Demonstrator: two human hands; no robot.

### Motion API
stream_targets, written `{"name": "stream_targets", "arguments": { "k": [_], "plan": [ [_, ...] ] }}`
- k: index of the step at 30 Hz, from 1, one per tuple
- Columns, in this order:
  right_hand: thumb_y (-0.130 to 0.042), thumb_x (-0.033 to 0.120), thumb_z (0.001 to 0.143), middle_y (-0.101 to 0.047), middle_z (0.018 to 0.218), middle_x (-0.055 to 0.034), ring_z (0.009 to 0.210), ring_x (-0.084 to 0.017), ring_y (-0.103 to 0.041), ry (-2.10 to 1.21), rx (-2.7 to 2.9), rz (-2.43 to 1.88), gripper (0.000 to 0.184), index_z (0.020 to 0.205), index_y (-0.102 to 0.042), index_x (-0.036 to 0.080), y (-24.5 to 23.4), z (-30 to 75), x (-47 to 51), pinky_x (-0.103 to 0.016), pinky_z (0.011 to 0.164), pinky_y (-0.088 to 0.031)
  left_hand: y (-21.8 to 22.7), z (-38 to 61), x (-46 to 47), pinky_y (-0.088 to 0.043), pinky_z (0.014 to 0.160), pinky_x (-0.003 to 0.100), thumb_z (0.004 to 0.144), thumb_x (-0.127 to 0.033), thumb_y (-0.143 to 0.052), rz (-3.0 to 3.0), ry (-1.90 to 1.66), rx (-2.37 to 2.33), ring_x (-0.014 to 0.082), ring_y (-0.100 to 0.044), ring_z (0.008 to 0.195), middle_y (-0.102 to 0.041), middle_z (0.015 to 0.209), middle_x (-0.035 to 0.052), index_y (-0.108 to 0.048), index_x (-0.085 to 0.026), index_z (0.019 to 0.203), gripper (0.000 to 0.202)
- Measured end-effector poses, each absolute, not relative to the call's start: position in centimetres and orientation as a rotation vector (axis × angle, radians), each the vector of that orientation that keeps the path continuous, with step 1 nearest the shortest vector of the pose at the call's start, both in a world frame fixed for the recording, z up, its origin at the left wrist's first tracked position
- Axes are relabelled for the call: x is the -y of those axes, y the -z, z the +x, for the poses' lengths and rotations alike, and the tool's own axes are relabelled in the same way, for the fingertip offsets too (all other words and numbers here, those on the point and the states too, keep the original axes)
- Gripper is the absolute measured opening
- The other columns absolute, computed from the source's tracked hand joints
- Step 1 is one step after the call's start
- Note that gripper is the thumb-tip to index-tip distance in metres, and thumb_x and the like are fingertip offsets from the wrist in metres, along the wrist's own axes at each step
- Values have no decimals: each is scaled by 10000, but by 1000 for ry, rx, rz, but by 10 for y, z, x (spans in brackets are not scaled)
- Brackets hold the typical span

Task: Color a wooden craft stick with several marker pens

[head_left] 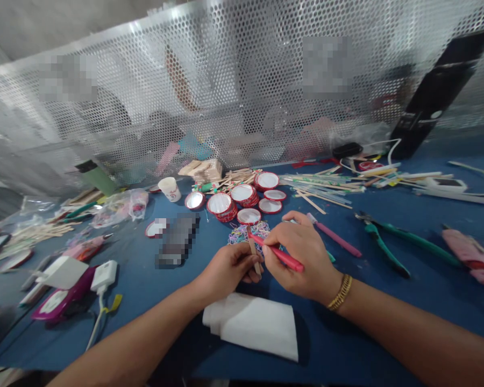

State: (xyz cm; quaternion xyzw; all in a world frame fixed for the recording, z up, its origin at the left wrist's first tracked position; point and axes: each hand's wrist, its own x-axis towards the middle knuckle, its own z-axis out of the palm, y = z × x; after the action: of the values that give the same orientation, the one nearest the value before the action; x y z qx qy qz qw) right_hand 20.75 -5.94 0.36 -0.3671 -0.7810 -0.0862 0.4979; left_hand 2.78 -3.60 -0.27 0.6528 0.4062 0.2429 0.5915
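Observation:
My left hand (236, 264) is closed on a flat wooden craft stick (254, 248), held upright between thumb and fingers. The fingers of my right hand (302, 252) are wrapped round a pinkish-red pen (287, 258). Its tip meets the upper part of the stick; what it leaves there is too small to make out. Just behind the hands lies a pile of small coloured loops (237, 234). A folded white cloth (254, 325) lies on the blue table in front of my left hand.
Beyond the pile stand stacks of red-rimmed round pieces (219, 204) and a paper cup (169, 189). A blurred dark phone-like slab (178, 239) lies left. Green-handled pliers (381, 244) and a pink pen (334, 235) lie right. A perforated metal screen (242, 80) rises behind.

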Motion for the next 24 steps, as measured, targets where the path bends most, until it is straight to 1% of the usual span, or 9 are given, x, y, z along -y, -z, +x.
{"name": "stream_targets", "arguments": {
  "k": [13,18,24],
  "plan": [
    [-554,137,805,-611,654,14,605,-149,-563,204,1899,-890,71,795,-521,198,-3,208,59,-453,887,-413,5,27,36,-474,547,203,833,-556,-595,1545,-553,-941,101,-599,579,-611,649,0,-559,-156,796,404],
    [-560,129,790,-623,664,13,600,-153,-573,226,1869,-883,92,790,-508,205,-4,210,59,-450,876,-420,4,27,36,-473,546,206,826,-553,-608,1540,-560,-944,103,-597,571,-606,636,-5,-565,-157,791,400],
    [-542,129,800,-627,669,18,615,-147,-581,182,1873,-867,78,804,-526,205,-6,207,61,-443,890,-416,4,27,37,-470,545,204,822,-555,-615,1532,-565,-940,106,-599,577,-614,646,1,-569,-158,782,401]
  ]
}}
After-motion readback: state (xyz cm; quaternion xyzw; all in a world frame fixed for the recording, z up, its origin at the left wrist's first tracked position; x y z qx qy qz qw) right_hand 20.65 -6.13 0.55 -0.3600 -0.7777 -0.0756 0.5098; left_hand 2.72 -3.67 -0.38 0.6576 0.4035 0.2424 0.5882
